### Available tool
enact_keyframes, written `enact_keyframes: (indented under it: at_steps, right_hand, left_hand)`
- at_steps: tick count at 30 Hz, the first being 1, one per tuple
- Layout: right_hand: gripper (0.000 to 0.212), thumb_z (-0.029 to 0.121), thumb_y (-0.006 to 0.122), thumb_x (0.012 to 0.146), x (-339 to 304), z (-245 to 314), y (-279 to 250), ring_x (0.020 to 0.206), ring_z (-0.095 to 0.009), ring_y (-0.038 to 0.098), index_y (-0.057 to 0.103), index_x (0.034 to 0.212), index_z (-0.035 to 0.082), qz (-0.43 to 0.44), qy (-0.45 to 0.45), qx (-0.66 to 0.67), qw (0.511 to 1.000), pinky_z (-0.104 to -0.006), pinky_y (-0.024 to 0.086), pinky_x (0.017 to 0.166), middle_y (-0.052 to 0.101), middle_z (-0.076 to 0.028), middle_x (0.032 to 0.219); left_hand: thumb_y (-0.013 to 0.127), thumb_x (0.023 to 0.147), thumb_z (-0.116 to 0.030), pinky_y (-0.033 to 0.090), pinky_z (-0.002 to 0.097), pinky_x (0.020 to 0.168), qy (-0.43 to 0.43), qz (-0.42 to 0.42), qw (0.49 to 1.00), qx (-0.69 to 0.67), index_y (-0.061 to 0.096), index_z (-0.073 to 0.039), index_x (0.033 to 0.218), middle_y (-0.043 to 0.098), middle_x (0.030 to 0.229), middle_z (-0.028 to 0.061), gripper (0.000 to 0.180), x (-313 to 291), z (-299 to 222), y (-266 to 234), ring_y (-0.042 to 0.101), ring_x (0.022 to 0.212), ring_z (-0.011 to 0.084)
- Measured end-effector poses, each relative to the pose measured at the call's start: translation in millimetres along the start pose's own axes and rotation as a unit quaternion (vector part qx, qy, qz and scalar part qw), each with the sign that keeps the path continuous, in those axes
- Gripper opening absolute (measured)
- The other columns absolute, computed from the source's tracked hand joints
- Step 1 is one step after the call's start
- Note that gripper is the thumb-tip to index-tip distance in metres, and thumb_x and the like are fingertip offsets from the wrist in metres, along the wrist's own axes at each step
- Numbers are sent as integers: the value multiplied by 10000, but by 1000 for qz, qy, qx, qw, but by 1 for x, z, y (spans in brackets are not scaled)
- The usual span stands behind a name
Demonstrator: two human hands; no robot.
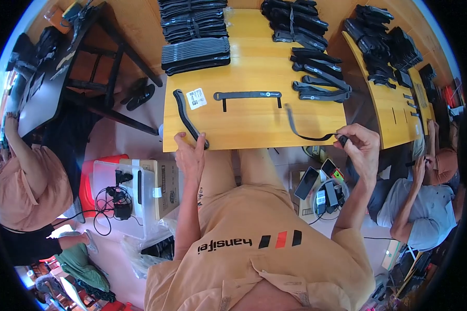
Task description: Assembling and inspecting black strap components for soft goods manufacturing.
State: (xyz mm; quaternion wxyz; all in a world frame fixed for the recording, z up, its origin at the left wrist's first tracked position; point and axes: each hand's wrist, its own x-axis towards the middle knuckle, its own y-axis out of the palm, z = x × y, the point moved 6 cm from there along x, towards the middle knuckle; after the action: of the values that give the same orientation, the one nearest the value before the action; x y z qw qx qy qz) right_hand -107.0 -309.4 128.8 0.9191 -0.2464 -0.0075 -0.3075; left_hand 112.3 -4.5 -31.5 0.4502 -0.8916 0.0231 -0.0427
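My right hand (360, 146) is just off the table's near right corner, thumb and fingers closed on one end of a thin dark strap (312, 138). The rest of that strap curves leftward over the tabletop, its far end turned up. At the near left edge, my left hand (191, 157) has its thumb and forefinger apart, the thumb touching the near end of a curved black strap (186, 116). Farther in lies a straight dark grey strap (246, 95), with two short black marks showing below it. Beside the curved strap is a white printed label (196, 98).
The yellow table (254, 127) carries stacked black straps (195, 54) at back left and bundled straps (319, 78) at right. Boxes flank my legs, including a clear bin (117, 194) with cables. Other people (420, 207) sit at either side; another yellow table (394, 114) stands right.
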Motion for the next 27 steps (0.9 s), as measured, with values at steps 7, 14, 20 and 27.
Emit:
enact_keyframes:
  at_steps: [7, 14, 20, 27]
  right_hand:
    - [171, -109, 559, 684, -3, 6, 30, 652, -91, 603, 644, 817, -46, 105, 25, 87, 990, -183, 456, 567, 626, -66, 761]
    - [235, -135, 514, 697, 3, 10, 92, 675, -87, 590, 640, 869, -37, 210, 55, 168, 962, -193, 463, 599, 611, -53, 775]
    - [253, -146, 510, 736, 5, -34, 89, 668, -83, 565, 629, 940, -56, 176, 93, 240, 950, -193, 454, 606, 576, -46, 789]
    - [145, -41, 537, 820, 21, -84, 97, 642, -59, 527, 642, 921, -45, 153, 170, 143, 963, -175, 443, 591, 580, -34, 783]
  left_hand:
    - [587, 843, -197, 469, 311, 763, 162, 68, 953, -246, 488, -1, 1200, 644, 892, 122, 419, -13, -83, -46, 617, 829, 205]
    - [592, 852, -157, 444, 262, 625, 215, 478, 757, -391, 565, 12, 1077, 600, 781, 80, 284, -67, -151, -8, 552, 677, 129]
    - [582, 865, -129, 430, 209, 588, 120, 617, 699, -341, 562, 28, 901, 521, 709, -3, 163, -54, -114, 10, 504, 636, 58]
    - [575, 874, -135, 433, 206, 592, 100, 528, 782, -316, 588, 14, 881, 548, 708, -8, 149, 0, -63, 16, 514, 654, 49]
